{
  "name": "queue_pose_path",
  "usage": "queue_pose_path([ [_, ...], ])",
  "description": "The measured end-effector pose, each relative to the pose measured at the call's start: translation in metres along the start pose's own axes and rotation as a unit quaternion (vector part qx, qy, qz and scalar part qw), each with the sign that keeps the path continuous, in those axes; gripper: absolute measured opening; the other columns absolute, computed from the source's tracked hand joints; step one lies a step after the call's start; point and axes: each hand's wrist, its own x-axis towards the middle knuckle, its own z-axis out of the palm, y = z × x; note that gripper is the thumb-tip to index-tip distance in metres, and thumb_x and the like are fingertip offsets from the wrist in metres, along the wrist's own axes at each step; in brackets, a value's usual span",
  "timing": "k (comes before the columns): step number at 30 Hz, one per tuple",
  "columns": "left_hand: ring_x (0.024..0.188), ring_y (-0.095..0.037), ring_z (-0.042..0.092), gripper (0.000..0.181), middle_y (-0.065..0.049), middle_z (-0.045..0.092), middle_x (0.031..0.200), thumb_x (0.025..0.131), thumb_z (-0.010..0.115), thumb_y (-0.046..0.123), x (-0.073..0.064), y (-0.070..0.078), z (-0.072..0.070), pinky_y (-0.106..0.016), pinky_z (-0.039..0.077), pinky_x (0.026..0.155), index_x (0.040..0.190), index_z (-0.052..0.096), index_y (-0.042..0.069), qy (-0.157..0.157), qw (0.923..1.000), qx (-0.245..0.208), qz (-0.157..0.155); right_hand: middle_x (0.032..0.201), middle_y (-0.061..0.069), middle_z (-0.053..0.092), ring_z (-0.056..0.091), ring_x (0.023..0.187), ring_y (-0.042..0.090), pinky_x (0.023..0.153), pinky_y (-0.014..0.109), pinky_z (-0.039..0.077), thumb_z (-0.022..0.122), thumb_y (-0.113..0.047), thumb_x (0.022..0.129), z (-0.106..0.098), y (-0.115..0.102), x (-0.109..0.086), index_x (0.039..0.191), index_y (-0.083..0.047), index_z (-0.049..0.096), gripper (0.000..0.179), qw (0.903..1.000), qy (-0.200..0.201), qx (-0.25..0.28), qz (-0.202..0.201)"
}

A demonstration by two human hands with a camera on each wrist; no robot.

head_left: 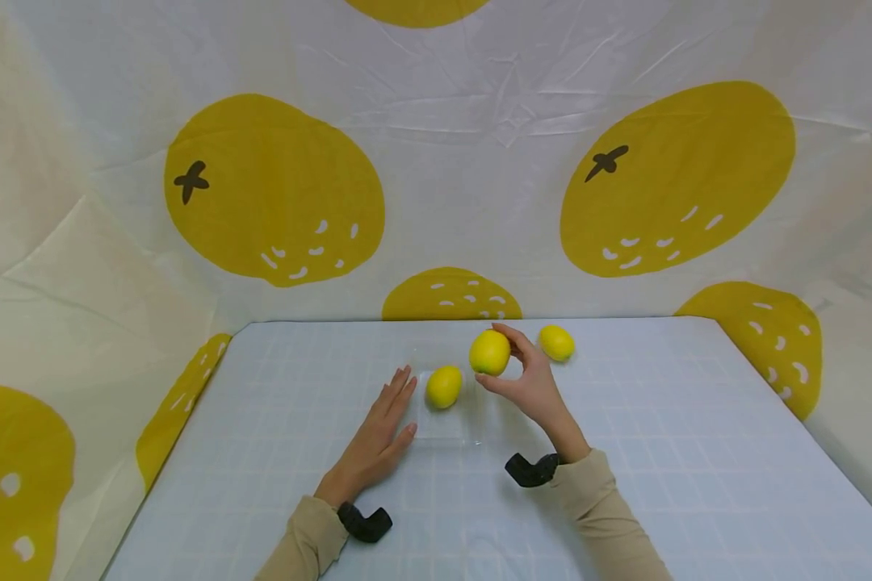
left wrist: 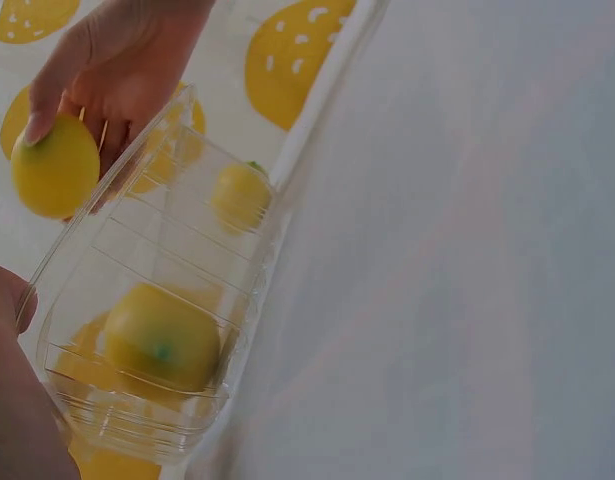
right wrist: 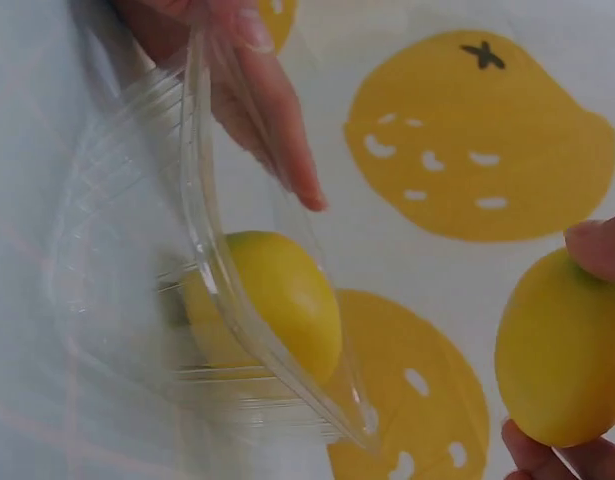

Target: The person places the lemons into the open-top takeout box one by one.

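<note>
Lemon (head_left: 490, 353) and right hand (head_left: 541, 395) meet in a pinch, up off the table (head_left: 225, 484) and just beside the right side of the clear box (head_left: 446, 441). The thumb presses one end and the fingers the other, probably because a smooth, rounded fruit sits firmest between opposed tips; the palm stands clear of it, which leaves most of its skin free.

The left hand (head_left: 378, 440) lies with fingers straight along the box's left side, touching it and not curled round it. Such thin plastic looks light and easily nudged, so this contact likely serves to steady it.

A boxed lemon (head_left: 443, 387) sits inside, where the walls should check any rolling. A loose lemon (head_left: 556, 343) rests on the table beyond the right hand, apart from the box, with nothing around it to stop a roll.
</note>
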Motion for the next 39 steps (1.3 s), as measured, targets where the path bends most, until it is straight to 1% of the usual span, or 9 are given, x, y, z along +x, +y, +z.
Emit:
queue_pose_path([
  [4,0.152,-0.029,0.011,0.065,-0.014,0.013,0.165,0.103,0.044,0.029,0.000,0.000,0.001,-0.060,0.017,0.117,0.158,0.020,0.004,-0.002,1.0000,0.005,-0.001,0.139,0.004,0.055,0.053,0.120,0.024,0.109,0.053,0.039,0.085,-0.013,0.077,0.007,0.003,-0.001,0.144,-0.014,0.050,0.076,0.9991,-0.036,-0.024,-0.001],
  [9,0.152,-0.028,0.011,0.065,-0.013,0.013,0.165,0.103,0.045,0.029,0.000,-0.001,0.001,-0.059,0.017,0.117,0.158,0.021,0.004,-0.003,1.0000,0.006,-0.002,0.138,0.003,0.056,0.052,0.122,0.026,0.107,0.056,0.040,0.085,-0.012,0.074,0.014,0.006,-0.004,0.143,-0.015,0.051,0.077,0.9947,-0.090,-0.047,-0.017],
  [13,0.152,-0.028,0.010,0.065,-0.013,0.014,0.165,0.103,0.045,0.029,0.000,-0.001,0.000,-0.059,0.017,0.117,0.158,0.020,0.005,-0.001,1.0000,0.004,0.000,0.141,0.006,0.054,0.048,0.130,0.028,0.111,0.056,0.036,0.086,-0.010,0.072,0.020,0.005,-0.005,0.143,-0.012,0.051,0.078,0.9885,-0.129,-0.075,-0.028],
  [16,0.152,-0.028,0.010,0.065,-0.012,0.013,0.165,0.103,0.045,0.030,0.000,-0.001,0.000,-0.059,0.017,0.117,0.158,0.020,0.006,0.001,1.0000,0.005,-0.002,0.143,0.007,0.052,0.045,0.132,0.029,0.112,0.057,0.032,0.086,-0.011,0.072,0.025,0.005,-0.007,0.142,-0.009,0.051,0.079,0.9818,-0.149,-0.113,-0.035],
  [20,0.151,-0.030,0.013,0.065,-0.014,0.015,0.165,0.103,0.045,0.030,0.000,-0.001,0.000,-0.061,0.019,0.116,0.157,0.023,0.002,0.009,0.9999,0.006,0.005,0.140,0.011,0.053,0.045,0.128,0.034,0.111,0.060,0.026,0.087,-0.013,0.072,0.030,0.004,-0.008,0.141,-0.005,0.051,0.078,0.9724,-0.159,-0.164,-0.050],
  [24,0.151,-0.032,0.014,0.064,-0.017,0.017,0.163,0.103,0.045,0.030,0.000,-0.002,0.000,-0.063,0.020,0.115,0.155,0.025,-0.001,0.015,0.9998,0.002,0.014,0.138,0.014,0.054,0.044,0.127,0.036,0.111,0.058,0.020,0.087,-0.016,0.071,0.034,0.005,-0.008,0.140,-0.004,0.052,0.079,0.9637,-0.160,-0.206,-0.055],
  [29,0.151,-0.032,0.014,0.064,-0.017,0.017,0.164,0.103,0.045,0.029,0.000,-0.003,0.000,-0.063,0.020,0.114,0.156,0.025,0.000,0.015,0.9997,-0.001,0.019,0.135,0.013,0.056,0.046,0.125,0.035,0.109,0.060,0.020,0.088,-0.023,0.070,0.041,0.011,-0.008,0.140,-0.005,0.053,0.080,0.9437,-0.171,-0.276,-0.060],
  [34,0.151,-0.031,0.013,0.064,-0.015,0.016,0.164,0.102,0.046,0.028,0.000,-0.003,0.001,-0.062,0.019,0.116,0.156,0.025,0.001,0.013,0.9997,-0.004,0.019,0.134,0.014,0.055,0.046,0.124,0.035,0.110,0.062,0.021,0.087,-0.028,0.070,0.048,0.014,-0.009,0.140,-0.005,0.051,0.082,0.9251,-0.179,-0.329,-0.061],
  [39,0.151,-0.030,0.012,0.064,-0.014,0.017,0.164,0.102,0.046,0.029,0.001,-0.002,0.001,-0.059,0.017,0.118,0.156,0.025,0.002,0.008,0.9999,-0.005,0.012,0.136,0.013,0.054,0.045,0.124,0.034,0.110,0.063,0.020,0.086,-0.028,0.071,0.051,0.012,-0.011,0.140,-0.004,0.051,0.082,0.9196,-0.174,-0.348,-0.058],
])
